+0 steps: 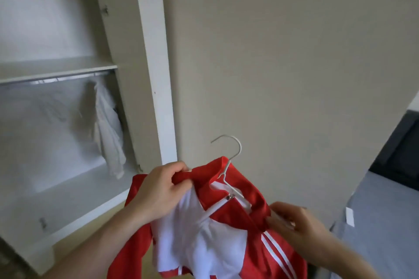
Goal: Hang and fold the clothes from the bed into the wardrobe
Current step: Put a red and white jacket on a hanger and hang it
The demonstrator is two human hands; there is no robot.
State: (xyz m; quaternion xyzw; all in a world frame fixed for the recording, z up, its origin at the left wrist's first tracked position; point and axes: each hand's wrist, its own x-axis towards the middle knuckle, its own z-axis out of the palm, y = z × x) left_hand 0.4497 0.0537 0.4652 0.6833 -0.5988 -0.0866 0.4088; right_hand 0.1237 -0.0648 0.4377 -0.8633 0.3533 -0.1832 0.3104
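Jacket red and white, on hanger, held up in front of open wardrobe, left hand fingers clamped on collar, right hand fingers pinching shoulder, white garment hanging from rail inside.

beige wall | grey floor right | dark furniture at right edge | soft daylight

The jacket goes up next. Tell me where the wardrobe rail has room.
The rail is bare from the white garment leftward, under the shelf. It is crowded only at the right end, where that garment hangs against the side panel. Both hands hold the red jacket on its hanger.
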